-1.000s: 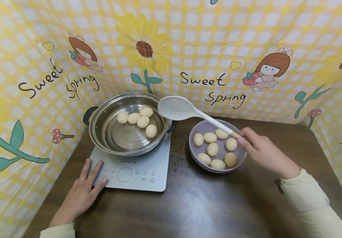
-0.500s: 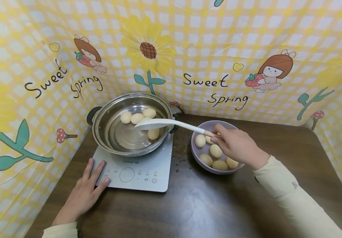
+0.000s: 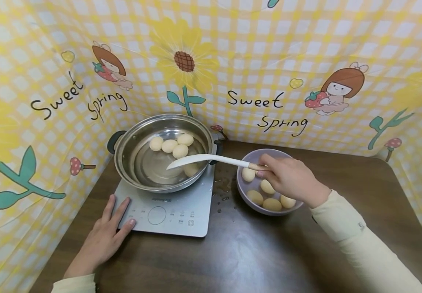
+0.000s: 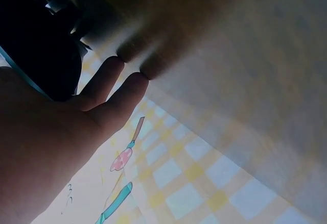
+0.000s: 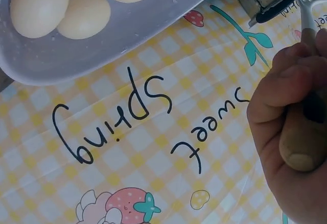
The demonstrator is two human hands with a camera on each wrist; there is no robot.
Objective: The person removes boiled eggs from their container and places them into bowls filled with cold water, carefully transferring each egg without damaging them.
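Note:
My right hand (image 3: 288, 177) grips the wooden handle of a white slotted spoon (image 3: 203, 158); in the right wrist view the fingers curl round the handle end (image 5: 301, 150). The spoon's head hangs edge-on inside a steel pot (image 3: 141, 179), in front of one egg (image 3: 190, 169) that it partly hides. Several more eggs (image 3: 169, 146) sit together in the pot's water. My left hand (image 3: 99, 240) rests with fingers spread on the left front corner of a white induction cooker (image 3: 196, 207) under the pot. Below my right hand, a purple bowl (image 3: 245, 195) holds several eggs, some hidden by the hand.
Water drops (image 3: 223, 198) dot the brown table (image 3: 247, 252) between cooker and bowl. A yellow checked cloth (image 3: 255, 53) with printed flowers and lettering stands behind and at the sides. The pot's black handles (image 3: 115, 141) stick out left and right.
My right hand has moved left over the bowl, bringing the spoon's head from above the pot's right rim down into the pot. The left hand stays in place on the cooker.

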